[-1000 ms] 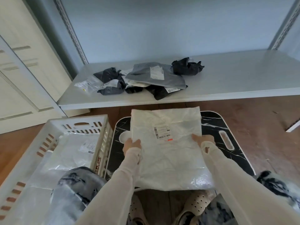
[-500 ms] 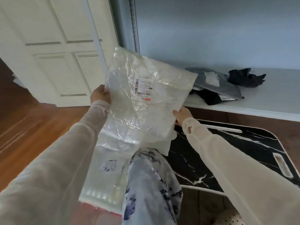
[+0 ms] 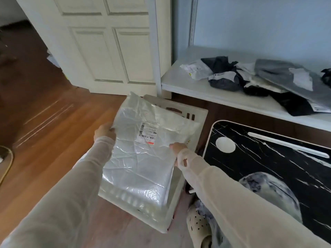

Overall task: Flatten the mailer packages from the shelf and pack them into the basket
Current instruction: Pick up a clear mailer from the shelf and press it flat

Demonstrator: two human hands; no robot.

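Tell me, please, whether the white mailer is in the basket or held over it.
Held over it: left hand and right hand grip the white mailer at its sides above the basket. Near-end contact: cannot tell.

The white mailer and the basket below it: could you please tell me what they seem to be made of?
The white mailer looks like thin plastic film, glossy and faintly translucent: fine creases all over, sharp glints. The basket looks like rigid moulded plastic, cream, fairly matt: straight walls with cut slots.
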